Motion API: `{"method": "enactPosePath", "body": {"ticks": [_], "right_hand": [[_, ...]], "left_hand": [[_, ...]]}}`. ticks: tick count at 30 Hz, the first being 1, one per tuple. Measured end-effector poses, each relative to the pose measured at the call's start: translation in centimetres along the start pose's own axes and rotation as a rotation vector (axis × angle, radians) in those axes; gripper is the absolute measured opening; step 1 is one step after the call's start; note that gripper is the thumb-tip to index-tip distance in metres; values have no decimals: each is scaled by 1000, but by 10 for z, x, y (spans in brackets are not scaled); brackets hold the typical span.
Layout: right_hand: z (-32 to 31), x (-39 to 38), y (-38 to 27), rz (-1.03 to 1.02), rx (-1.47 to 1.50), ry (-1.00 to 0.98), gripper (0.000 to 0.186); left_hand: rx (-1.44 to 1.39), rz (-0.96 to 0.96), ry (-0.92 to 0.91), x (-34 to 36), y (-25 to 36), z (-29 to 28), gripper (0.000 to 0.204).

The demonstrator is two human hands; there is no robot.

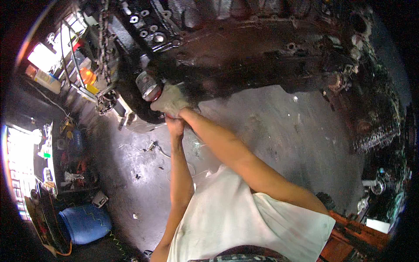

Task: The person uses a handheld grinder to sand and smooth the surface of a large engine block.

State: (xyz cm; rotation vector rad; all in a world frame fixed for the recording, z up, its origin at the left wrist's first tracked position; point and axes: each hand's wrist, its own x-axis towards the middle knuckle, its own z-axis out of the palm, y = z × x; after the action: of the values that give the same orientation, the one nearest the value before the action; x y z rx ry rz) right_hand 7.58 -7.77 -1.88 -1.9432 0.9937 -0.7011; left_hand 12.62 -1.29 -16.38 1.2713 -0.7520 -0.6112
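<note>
My right hand [171, 101], in a pale, dirty work glove, is closed round a power tool with a rounded silver head [147, 84] and some red on its body. Just below it, my left hand [175, 125] is closed at the tool's lower part, its fingers mostly hidden by the glove. The silver head is up against the near left end of a large, dark, greasy engine block [253, 56]. Its working tip cannot be made out against the dark metal.
A chain [104, 43] hangs at the upper left by the block. A thin cable [163, 152] lies on the grey floor [279, 131]. A blue drum [86, 223] stands at the lower left. Orange metal beams [355, 231] are at the lower right, with greasy machinery [379, 135] above.
</note>
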Motion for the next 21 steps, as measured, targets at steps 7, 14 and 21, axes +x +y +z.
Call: {"method": "enactPosePath", "body": {"ticks": [7,14,21], "right_hand": [[10,-54,42,-4,-92,5,50],[-18,-72,98,24,-31,66,50],[-41,-87,124,41,-28,97,49]], "left_hand": [[-51,-161,-62,-54,-46,-6,50],[77,-159,-119,-88,-60,39,53],[122,-165,-217,-89,-89,58,49]]}}
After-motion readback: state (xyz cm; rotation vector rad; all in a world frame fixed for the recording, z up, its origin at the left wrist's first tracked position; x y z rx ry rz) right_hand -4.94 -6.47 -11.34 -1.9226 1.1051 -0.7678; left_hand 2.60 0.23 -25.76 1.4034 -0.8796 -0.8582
